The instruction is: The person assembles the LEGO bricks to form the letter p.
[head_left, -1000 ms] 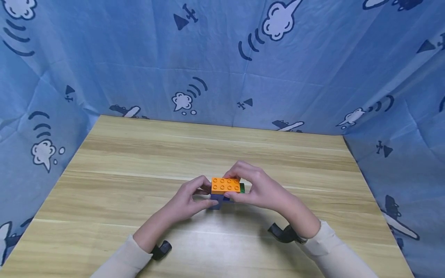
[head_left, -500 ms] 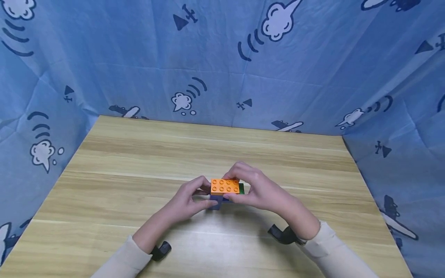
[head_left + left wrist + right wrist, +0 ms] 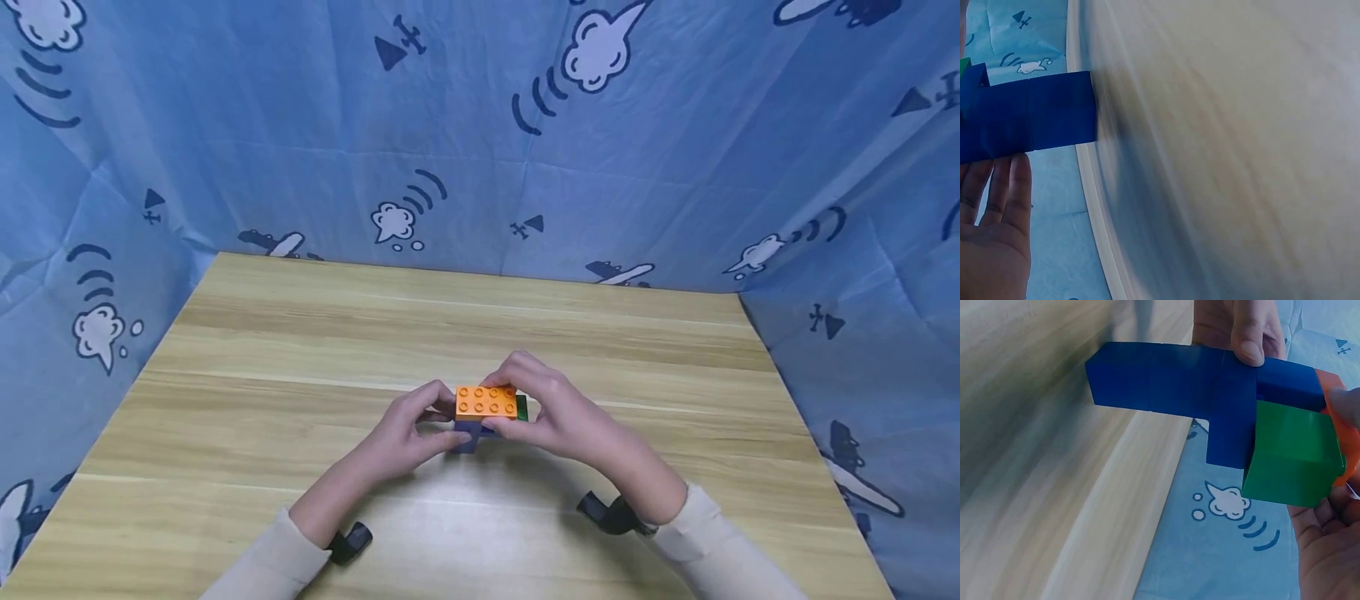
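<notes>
A structure of large toy bricks is held between both hands over the middle of the table. On top lies an orange brick with two rows of studs, pinched between the thumb and fingers of my right hand. Below it, my left hand grips the column of blue bricks, thumb on the near side. That column reaches down close to the tabletop in the right wrist view. A green brick sticks out on the right side, beside the blue ones. The right fingers partly cover the orange brick.
The wooden table has pale grain and is enclosed by blue patterned curtains at the back and both sides. Black wrist straps show below the sleeves.
The orange brick has come down very slightly toward the blue bricks over the last second. Both hands keep the same grips, nearly in place.
</notes>
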### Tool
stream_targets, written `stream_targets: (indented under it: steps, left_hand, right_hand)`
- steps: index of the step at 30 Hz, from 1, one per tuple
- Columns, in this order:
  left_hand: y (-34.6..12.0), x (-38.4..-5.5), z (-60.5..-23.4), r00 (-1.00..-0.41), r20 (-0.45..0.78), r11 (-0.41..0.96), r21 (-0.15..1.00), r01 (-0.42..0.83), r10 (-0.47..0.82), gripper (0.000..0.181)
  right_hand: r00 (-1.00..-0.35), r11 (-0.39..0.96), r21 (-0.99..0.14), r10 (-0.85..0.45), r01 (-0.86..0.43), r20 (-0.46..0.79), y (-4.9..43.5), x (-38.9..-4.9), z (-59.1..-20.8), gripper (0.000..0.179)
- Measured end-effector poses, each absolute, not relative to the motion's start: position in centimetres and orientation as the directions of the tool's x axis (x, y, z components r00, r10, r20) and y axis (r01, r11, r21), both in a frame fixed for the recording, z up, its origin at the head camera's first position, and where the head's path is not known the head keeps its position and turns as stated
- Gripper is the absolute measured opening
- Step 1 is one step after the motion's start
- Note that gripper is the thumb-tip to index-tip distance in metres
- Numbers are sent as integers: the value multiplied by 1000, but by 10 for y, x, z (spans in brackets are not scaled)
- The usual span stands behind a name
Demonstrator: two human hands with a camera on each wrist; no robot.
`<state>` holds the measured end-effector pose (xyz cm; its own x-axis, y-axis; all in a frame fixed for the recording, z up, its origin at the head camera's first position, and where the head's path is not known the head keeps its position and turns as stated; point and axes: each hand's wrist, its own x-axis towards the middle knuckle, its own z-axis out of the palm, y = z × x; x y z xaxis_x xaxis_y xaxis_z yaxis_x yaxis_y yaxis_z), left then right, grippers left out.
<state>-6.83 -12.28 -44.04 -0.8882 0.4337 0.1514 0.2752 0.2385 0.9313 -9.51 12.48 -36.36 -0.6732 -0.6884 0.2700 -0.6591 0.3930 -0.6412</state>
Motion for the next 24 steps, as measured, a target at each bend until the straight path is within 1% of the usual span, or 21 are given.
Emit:
stream_targets:
  steps: [5,10,17,24]
  left_hand:
    - [-123,-68,-442,-887,151,238,931,276,437,28]
    - [-123,-67,-443,-884,165,226,931,286,436,29]
    - [-122,-67,-441,-887,149,219,939,266,437,30]
    - [-122,-68,-440,-893,137,218,944,249,428,30]
  right_hand:
    - [-706,428,-651,-666,-627,242,124,-92,-364,34]
    - [-717,440,-658,-660,-611,224,127,-90,-365,35]
    - [-740,454,-677,-641,-579,203,141,-90,-371,46]
    - [-750,426,-713,-625,-558,214,158,-91,-382,46]
